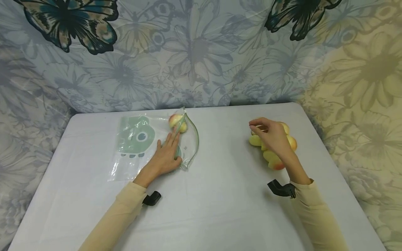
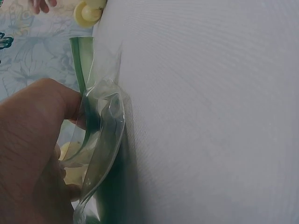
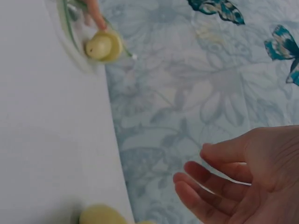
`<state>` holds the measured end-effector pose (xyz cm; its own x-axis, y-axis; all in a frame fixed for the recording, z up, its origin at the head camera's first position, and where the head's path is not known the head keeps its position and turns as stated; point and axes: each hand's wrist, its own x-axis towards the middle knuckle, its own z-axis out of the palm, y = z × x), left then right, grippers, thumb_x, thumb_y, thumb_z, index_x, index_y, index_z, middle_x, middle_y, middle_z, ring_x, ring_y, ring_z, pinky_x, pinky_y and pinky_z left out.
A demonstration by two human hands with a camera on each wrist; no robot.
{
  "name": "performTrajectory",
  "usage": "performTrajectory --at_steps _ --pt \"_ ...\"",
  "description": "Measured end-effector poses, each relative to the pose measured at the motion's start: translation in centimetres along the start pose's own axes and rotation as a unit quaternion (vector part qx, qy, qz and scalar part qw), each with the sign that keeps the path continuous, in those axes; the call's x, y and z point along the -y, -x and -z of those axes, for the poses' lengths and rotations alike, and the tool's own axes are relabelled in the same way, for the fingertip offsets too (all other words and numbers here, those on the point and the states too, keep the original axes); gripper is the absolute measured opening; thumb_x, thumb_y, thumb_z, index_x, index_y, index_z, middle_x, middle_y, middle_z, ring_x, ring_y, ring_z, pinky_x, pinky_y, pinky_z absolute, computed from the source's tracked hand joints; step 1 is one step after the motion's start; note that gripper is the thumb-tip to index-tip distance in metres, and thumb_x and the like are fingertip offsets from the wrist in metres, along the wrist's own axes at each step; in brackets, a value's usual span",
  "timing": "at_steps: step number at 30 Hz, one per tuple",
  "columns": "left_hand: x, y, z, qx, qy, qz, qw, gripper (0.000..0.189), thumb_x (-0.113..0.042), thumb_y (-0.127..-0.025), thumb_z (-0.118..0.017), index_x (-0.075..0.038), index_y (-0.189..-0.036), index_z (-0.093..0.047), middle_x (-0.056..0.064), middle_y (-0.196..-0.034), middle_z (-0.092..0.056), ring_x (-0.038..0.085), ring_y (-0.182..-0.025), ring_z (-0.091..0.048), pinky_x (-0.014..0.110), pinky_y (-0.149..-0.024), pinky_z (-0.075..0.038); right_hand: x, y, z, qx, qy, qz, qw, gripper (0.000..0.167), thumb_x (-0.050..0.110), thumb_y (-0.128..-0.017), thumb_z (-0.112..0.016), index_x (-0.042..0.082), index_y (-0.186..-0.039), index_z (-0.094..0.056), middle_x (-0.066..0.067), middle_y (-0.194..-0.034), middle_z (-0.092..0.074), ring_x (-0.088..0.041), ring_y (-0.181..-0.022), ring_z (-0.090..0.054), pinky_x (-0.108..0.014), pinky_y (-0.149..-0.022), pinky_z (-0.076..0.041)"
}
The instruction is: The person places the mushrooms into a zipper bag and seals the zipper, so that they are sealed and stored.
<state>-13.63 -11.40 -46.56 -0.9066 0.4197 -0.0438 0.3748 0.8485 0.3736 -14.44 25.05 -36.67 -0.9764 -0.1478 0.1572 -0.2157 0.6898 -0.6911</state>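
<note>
A clear zip bag printed with a green cartoon creature lies flat on the left of the table, its green-edged mouth gaping to the right. My left hand rests on it near that mouth, fingers stretched out and thumb bent. Just inside the opening, by the fingertips, is a rounded yellow piece with a red blush; it looks like fruit. On the right, my right hand hovers over a cluster of similar yellow-and-red pieces, fingers loosely bent and holding nothing. The hand and forearm partly cover the cluster.
Both forearms carry black wrist mounts. A white cloth covers the table. Behind it hangs a floral curtain with dark butterfly shapes.
</note>
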Motion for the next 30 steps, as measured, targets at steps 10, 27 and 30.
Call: performTrajectory --at_steps 10,27,30 --pt "0.1 0.0 0.2 0.003 0.003 -0.003 1.0 0.092 -0.023 -0.083 -0.056 0.0 -0.156 -0.005 0.011 -0.163 0.01 0.035 -0.149 -0.007 0.073 -0.108 -0.014 -2.2 2.0 2.2 0.036 0.101 -0.053 0.9928 0.022 0.023 -0.093 -0.067 0.002 -0.097 -0.07 -0.012 -0.089 -0.07 -0.03 -0.077 -0.069 -0.031 -0.06 -0.049" --pt "0.3 0.0 0.0 -0.009 0.011 -0.008 0.9999 0.092 -0.023 -0.082 -0.056 0.001 -0.156 -0.007 0.012 -0.164 0.009 0.036 -0.149 -0.009 0.074 -0.107 -0.014 -4.1 2.5 2.9 0.213 0.191 -0.171 0.9429 0.04 0.046 -0.085 -0.07 0.007 -0.092 -0.075 -0.007 -0.081 -0.066 -0.026 -0.075 -0.058 -0.036 -0.057 -0.041" --pt "0.3 0.0 0.0 -0.011 0.009 -0.01 0.9999 0.092 -0.023 -0.082 -0.056 0.001 -0.156 -0.007 0.012 -0.164 0.008 0.036 -0.149 -0.01 0.074 -0.107 -0.015 -4.2 2.6 2.6 0.233 0.182 -0.168 0.9404 0.036 0.046 -0.085 -0.07 0.01 -0.087 -0.076 0.006 -0.071 -0.06 -0.017 -0.067 -0.051 -0.032 -0.055 -0.037"
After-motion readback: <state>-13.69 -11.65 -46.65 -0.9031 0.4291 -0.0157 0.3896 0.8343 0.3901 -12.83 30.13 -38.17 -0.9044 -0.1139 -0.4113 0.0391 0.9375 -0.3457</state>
